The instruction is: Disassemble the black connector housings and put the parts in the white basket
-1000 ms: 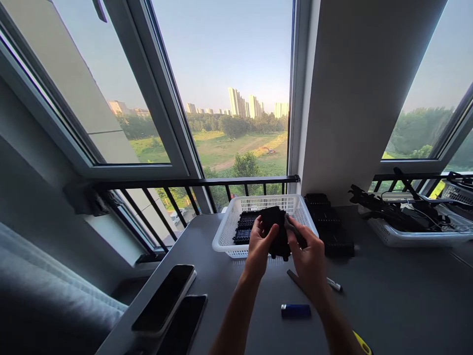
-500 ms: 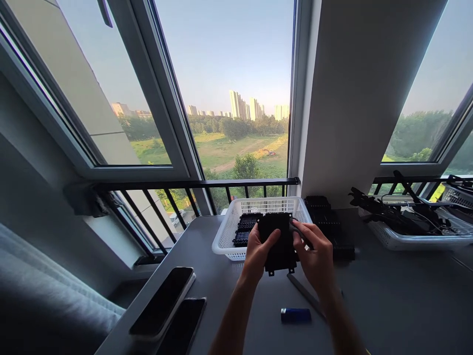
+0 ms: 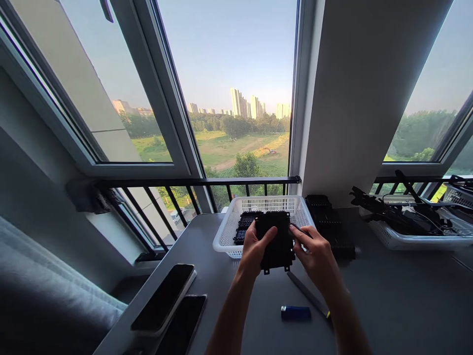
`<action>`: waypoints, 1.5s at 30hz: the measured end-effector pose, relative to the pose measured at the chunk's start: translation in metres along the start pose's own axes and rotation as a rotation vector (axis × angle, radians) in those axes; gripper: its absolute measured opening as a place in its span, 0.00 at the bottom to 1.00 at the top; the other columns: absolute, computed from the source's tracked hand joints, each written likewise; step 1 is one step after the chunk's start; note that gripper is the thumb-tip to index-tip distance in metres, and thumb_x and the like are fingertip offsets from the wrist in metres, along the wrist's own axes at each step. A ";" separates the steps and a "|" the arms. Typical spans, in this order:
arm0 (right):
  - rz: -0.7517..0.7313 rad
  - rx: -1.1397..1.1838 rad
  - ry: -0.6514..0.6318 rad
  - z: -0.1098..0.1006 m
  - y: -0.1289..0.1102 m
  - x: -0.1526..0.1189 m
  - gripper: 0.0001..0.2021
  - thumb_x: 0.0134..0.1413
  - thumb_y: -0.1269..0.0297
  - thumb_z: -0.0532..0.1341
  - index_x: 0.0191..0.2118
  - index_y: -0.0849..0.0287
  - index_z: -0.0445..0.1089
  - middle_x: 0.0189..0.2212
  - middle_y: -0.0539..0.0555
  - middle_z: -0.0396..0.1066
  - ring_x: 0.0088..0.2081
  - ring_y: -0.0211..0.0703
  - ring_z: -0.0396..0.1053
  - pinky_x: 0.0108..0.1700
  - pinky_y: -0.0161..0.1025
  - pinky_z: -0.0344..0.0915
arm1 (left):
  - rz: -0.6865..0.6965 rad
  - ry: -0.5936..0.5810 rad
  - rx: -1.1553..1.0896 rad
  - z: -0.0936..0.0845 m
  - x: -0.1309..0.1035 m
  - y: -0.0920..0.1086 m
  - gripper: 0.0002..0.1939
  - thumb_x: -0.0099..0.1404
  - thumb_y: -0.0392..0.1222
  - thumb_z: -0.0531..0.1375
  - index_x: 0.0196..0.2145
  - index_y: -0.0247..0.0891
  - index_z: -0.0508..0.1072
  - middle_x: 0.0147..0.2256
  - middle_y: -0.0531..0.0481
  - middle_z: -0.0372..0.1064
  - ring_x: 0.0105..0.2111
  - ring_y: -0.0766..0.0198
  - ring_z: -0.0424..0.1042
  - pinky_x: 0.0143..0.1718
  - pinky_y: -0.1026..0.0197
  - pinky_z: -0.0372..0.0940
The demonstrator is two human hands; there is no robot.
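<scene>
My left hand [image 3: 254, 249] is closed around the left side of a flat black plastic part [image 3: 277, 241], its thumb lying across the face. The part is held upright above the table, with small tabs along its top and bottom edges. My right hand [image 3: 312, 246] is closed at the part's right edge, pinching a thin dark piece [image 3: 301, 230] whose kind I cannot make out. Behind my hands stands a white plastic basket [image 3: 226, 236] holding similar black parts [image 3: 246, 224]. On the table below lie a blue lighter [image 3: 295, 313] and a slim grey tool [image 3: 308, 295] with a yellow spot.
Two phones [image 3: 166, 296] [image 3: 183, 325] lie at the table's left, one on a white box. Black parts [image 3: 325, 217] are stacked right of the basket. Farther right, another white basket [image 3: 417, 242] holds black pieces and cables. A black railing [image 3: 199, 182] runs along the window.
Both hands and the black part have shifted slightly left. The right fingers have turned and drawn a little away from the part's face, with the thin dark piece still pinched.
</scene>
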State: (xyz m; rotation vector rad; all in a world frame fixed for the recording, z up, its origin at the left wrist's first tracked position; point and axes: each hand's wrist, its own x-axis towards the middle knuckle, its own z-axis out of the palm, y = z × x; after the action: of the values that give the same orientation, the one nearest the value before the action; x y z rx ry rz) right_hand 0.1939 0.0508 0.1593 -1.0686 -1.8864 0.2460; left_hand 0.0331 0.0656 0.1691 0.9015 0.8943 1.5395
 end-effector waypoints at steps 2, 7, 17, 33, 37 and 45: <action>-0.011 0.024 -0.088 -0.002 -0.004 -0.001 0.20 0.59 0.71 0.54 0.57 0.55 0.69 0.41 0.56 0.71 0.39 0.43 0.72 0.43 0.39 0.70 | 0.005 0.047 -0.048 -0.004 0.005 -0.001 0.29 0.46 0.45 0.72 0.46 0.36 0.72 0.39 0.44 0.77 0.40 0.51 0.76 0.44 0.54 0.70; 0.042 0.074 -0.290 -0.014 -0.014 -0.005 0.19 0.55 0.73 0.56 0.50 0.55 0.74 0.37 0.54 0.72 0.33 0.39 0.72 0.37 0.36 0.70 | -0.021 0.097 -0.077 -0.015 0.015 -0.001 0.29 0.47 0.46 0.71 0.45 0.36 0.71 0.36 0.45 0.77 0.38 0.51 0.77 0.42 0.52 0.71; 0.031 0.128 0.217 -0.014 0.003 0.002 0.16 0.61 0.64 0.56 0.53 0.52 0.72 0.45 0.56 0.70 0.44 0.44 0.71 0.45 0.40 0.70 | -0.048 -0.157 0.096 -0.002 0.002 -0.001 0.25 0.50 0.44 0.70 0.45 0.36 0.71 0.40 0.44 0.76 0.39 0.53 0.76 0.43 0.56 0.70; 0.012 0.092 0.096 -0.005 0.006 0.003 0.18 0.59 0.69 0.56 0.53 0.54 0.72 0.41 0.55 0.68 0.40 0.42 0.70 0.45 0.39 0.69 | -0.022 -0.166 0.134 0.003 0.000 -0.010 0.21 0.52 0.44 0.69 0.42 0.36 0.71 0.38 0.45 0.76 0.37 0.57 0.75 0.40 0.58 0.69; 0.031 0.144 -0.099 -0.006 -0.006 0.002 0.17 0.56 0.72 0.57 0.49 0.55 0.75 0.40 0.54 0.69 0.40 0.41 0.71 0.44 0.38 0.69 | 0.027 -0.001 0.070 -0.001 0.008 -0.012 0.22 0.51 0.45 0.69 0.41 0.35 0.71 0.39 0.44 0.76 0.40 0.55 0.75 0.42 0.57 0.69; 0.032 0.249 -0.330 -0.019 -0.023 -0.006 0.16 0.51 0.75 0.59 0.41 0.52 0.78 0.35 0.50 0.71 0.36 0.38 0.71 0.39 0.34 0.68 | 0.016 0.050 0.063 -0.013 0.015 -0.008 0.29 0.49 0.47 0.70 0.48 0.35 0.70 0.36 0.45 0.77 0.38 0.53 0.76 0.43 0.53 0.69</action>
State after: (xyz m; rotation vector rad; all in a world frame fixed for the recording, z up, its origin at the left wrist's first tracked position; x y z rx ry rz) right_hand 0.1964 0.0280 0.1790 -0.9306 -2.0621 0.6929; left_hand 0.0231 0.0806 0.1573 0.9208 0.9785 1.5603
